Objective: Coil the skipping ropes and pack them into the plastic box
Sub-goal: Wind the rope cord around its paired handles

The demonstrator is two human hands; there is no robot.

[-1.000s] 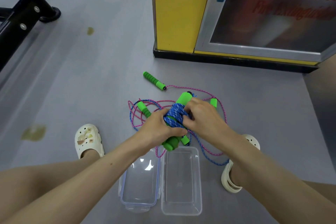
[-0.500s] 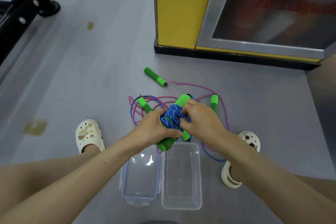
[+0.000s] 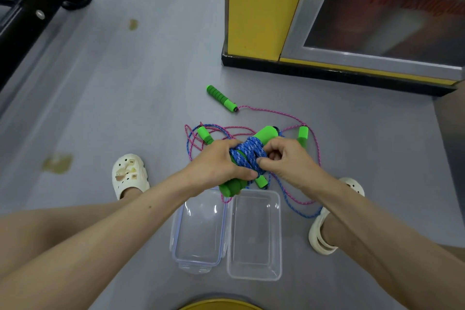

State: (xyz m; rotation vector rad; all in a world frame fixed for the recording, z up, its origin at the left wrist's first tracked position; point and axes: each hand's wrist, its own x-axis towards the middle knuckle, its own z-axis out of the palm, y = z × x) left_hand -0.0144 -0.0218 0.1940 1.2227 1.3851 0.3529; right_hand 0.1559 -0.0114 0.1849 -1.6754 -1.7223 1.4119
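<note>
Blue braided skipping rope (image 3: pixel 247 152), woven cord w/ pale flecks, is wound in tight turns round a pair of thick green foam handles (image 3: pixel 267 133). The bundle is held just over the far edge of the clear rectangular plastic box (image 3: pixel 254 277).

Left hand (image 3: pixel 216 165) grips the bundle from the left, fingers curled over the coil, thumb along its near side. Right hand (image 3: pixel 289 161) pinches a turn of the blue cord btwn thumb & fingertips, probably the loose end, though the fingers hide it.

Box lies open on the smooth grey floor (image 3: pixel 125 88), w/ its clear blue-sealed lid (image 3: pixel 198 229) touching it on the left. Behind the hands a pink braided rope (image 3: pixel 276 114) lies in loose loops mixed w/ more blue cord, & one ridged green handle (image 3: pixel 221 98) lies apart.

White perforated clogs (image 3: pixel 129 175) either side. Yellow cabinet w/ grey-framed glass door (image 3: pixel 256 7) at back right, black bolted metal frame (image 3: pixel 32 7) at back left.
</note>
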